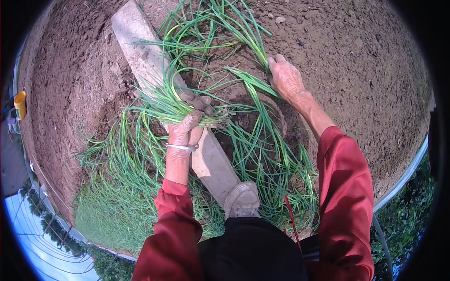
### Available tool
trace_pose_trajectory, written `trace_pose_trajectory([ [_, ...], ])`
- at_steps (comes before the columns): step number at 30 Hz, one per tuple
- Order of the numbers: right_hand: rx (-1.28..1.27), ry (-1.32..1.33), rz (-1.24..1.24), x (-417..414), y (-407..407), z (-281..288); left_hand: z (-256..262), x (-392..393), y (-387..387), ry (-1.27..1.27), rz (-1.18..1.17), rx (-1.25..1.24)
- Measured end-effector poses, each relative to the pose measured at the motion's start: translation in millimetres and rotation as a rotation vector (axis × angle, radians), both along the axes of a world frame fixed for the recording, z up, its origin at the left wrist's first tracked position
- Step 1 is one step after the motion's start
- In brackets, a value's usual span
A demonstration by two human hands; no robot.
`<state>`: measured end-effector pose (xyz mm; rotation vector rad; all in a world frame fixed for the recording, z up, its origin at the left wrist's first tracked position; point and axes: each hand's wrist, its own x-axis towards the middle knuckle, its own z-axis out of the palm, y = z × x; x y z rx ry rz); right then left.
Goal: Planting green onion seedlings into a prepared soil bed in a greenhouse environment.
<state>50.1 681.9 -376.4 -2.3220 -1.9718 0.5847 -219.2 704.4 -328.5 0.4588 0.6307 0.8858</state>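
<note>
My left hand (186,124) is closed around a bundle of green onion seedlings (165,109), their pale, stringy roots sticking out on the right side. A light bangle circles that wrist. To the upper right, my right hand (286,79) pinches the base of another bunch of seedlings (258,51) down at the soil; its fingertips are partly hidden. Just below the right fingers, a separate small bunch (253,80) slants across the dirt. Under the left hand runs a long wooden plank (147,59), with a soil-dusted shoe (242,200) on its near end.
Dense green onions (116,203) grow at the lower left. Loose, uprooted-looking stems (270,151) sprawl right of the plank. Crumbly brown soil (351,70) stretches away on the right. A yellow container (20,105) stands at the far left edge.
</note>
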Motion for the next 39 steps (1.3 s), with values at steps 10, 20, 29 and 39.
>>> trace_pose_trajectory([
  [10, -0.015, -0.100, -0.074, 1, 3, -16, 0, 6, -1, -0.015, 0.051, 0.004],
  [20, -0.079, 0.250, 0.057, 29, 0, -18, 1, 5, 1, -0.077, 0.005, -0.010],
  [29, -0.119, -0.025, -0.065, -1, 12, -11, -2, -6, 4, -0.142, -0.008, -0.086],
  [39, 0.420, 0.502, -0.051, -60, -23, 94, -2, -2, 8, -0.240, 0.035, -0.108],
])
